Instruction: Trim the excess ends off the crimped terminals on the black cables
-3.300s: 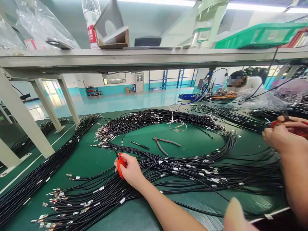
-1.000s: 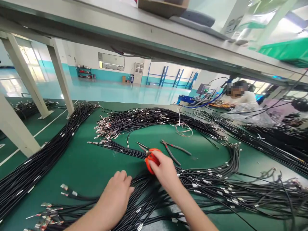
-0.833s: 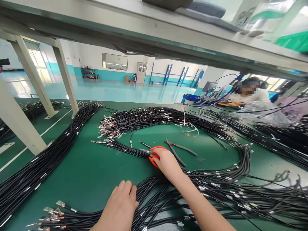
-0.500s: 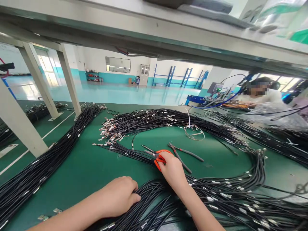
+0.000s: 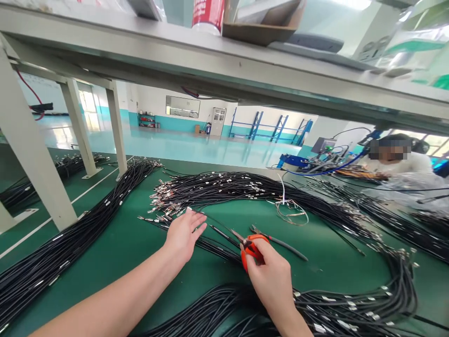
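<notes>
My left hand (image 5: 184, 234) reaches over the near ends of the cables with its fingers stretched out and apart. Close to its fingertips are the metal terminals of a large bundle of black cables (image 5: 217, 187). A smaller group of black cables (image 5: 219, 251) passes under that hand toward the scissors. Orange-handled scissors (image 5: 244, 260) are gripped in my right hand (image 5: 271, 269), blades pointing up and left. Just beyond them, cutting pliers (image 5: 286, 246) with grey and red handles lie on the green table mat (image 5: 115, 262), partly hidden by the right hand.
Another cable bundle (image 5: 87, 220) runs along the left, beside white shelf legs (image 5: 45, 154). More cables (image 5: 210, 309) lie in front of me. A white tie cord (image 5: 293, 215) rests at the back. Overhead crosses a shelf beam (image 5: 210, 61). A co-worker (image 5: 414, 159) sits at right.
My left hand has left the front cable bundle and moved forward, its fingers now spread. My right hand still holds the scissors, slightly farther right and lower in view. The camera view has tilted up.
</notes>
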A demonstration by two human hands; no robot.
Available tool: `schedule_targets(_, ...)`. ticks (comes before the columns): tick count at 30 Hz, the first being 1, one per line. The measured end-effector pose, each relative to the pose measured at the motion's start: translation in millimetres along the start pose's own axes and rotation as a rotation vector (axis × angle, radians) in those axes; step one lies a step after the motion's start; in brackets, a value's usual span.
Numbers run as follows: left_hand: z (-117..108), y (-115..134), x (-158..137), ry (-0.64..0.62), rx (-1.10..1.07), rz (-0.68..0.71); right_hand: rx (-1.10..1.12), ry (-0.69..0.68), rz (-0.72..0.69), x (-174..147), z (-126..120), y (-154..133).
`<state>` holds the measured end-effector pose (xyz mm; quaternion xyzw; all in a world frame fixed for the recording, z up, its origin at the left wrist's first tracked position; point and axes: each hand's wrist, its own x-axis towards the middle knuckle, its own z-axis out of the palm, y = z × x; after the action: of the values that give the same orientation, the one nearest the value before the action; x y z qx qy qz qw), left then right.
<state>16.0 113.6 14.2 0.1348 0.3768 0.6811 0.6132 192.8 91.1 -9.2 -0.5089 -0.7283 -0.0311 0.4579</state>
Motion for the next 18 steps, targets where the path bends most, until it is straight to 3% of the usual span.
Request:
schedule_targets(4, -6.1, 16.4, 14.4, 0.063, -0.073, 0.110, 0.085, -0.215, 0.014, -4.3, 7.7, -0.9)
schedule_targets(7, -13.1, 25.5, 7.7, -0.009, -0.070, 0.127, 0.241, -0.396, 0.086, 0.0, 6.6, -5.5)
schedule_targets(9, -16.7, 23.3, -5.4, -0.159, 0.007, 0.027, 0.408, -0.416, 0.235, 5.4, 1.1, -10.4)
schedule_targets(13, -26.3, 3.2, -37.2, -0.566, 0.313, -0.359, 0.746, -0.336, 0.528, 13.1, -11.4, -21.1)
schedule_targets(18, -36.2, -8.2, -53.0, -0.654, 0.449, -0.507, 1.043, -0.375, 0.655, 12.0, -9.4, -27.9)
